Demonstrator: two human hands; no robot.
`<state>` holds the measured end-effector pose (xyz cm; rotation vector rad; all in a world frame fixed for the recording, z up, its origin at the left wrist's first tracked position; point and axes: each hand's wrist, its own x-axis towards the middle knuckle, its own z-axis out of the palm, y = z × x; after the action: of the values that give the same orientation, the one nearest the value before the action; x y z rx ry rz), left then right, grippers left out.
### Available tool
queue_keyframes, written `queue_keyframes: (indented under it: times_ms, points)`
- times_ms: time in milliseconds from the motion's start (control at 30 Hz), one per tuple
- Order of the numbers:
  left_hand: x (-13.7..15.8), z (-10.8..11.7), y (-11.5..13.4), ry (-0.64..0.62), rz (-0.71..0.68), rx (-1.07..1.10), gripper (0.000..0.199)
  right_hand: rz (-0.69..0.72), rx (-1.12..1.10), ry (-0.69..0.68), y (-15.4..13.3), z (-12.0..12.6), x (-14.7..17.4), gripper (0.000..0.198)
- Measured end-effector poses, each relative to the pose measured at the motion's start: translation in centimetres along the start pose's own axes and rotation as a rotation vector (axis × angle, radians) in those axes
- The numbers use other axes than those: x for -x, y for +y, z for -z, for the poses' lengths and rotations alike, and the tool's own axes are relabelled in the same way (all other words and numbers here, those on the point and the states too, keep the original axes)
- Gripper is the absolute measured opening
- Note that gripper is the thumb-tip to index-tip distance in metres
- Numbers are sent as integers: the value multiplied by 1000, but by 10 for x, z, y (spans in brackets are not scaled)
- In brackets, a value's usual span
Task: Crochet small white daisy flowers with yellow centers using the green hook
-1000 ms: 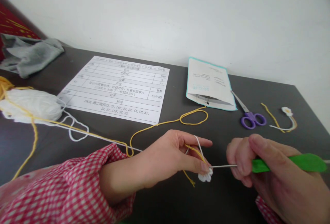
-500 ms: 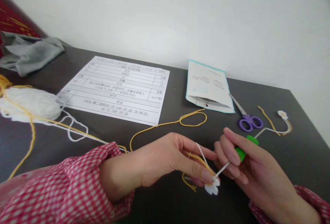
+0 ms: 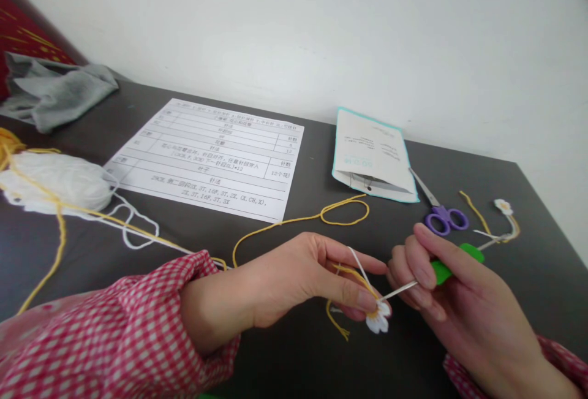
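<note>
Clerk: Item one, and its place?
Keeper: Flower piece (image 3: 379, 320), white-petalled, yellow-centred. It sat at the tip of the left thumb, between the two hands, over the dark counter (image 3: 487, 172).

Clerk: Left hand (image 3: 301, 282)?
Keeper: Grip pinched on the flower piece's upper edge. A white strand (image 3: 359, 264) ran up over the index finger; a yellow tail (image 3: 340, 328) hung below.

Clerk: Right hand (image 3: 473, 301)?
Keeper: Grip wrapped about a green-handled hook (image 3: 472, 254), metal at both ends. The front shaft slanted down to the flower piece; its tip was too small to make out, so I could not tell whether it had caught a loop.

Clerk: Handling notes?
Keeper: Three, by my judgement. The pinch needed to stay close beside the working stitch. The white strand wanted even tension, with a little slack to slide. The hook called for a small turn on drawing, its throat facing down, lest the yarn split or slip; the yellow tail was best kept clear.

Clerk: Remaining stock?
Keeper: White yarn ball (image 3: 64, 182), printed sheet (image 3: 202, 163), pouch (image 3: 373, 152), purple scissors (image 3: 440, 211), and one small flower (image 3: 503, 206) at the right.
</note>
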<state>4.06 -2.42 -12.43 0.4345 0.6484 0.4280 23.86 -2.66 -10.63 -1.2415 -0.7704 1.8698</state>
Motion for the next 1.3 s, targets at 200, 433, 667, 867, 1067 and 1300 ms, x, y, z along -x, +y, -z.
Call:
queue_keyframes:
  times_ms: [200, 433, 667, 867, 1067, 1300]
  points:
    - [1, -2, 2, 35, 20, 31, 47, 51, 53, 35, -4, -6, 3, 45]
    - [2, -3, 3, 53, 17, 34, 49, 138, 121, 59, -7, -9, 6, 46]
    - [3, -4, 2, 97, 29, 17, 49, 323, 320, 41, -6, -6, 17, 49]
    - [1, -3, 3, 105, 55, 6, 51, 495, 585, 28, -6, -5, 26, 54]
    - [3, -3, 2, 84, 118, -48, 50, 435, 620, -120, -2, -2, 23, 56]
    - [-1, 0, 0, 11, 26, 31, 49, 165, 137, 23, -1, -9, 9, 49]
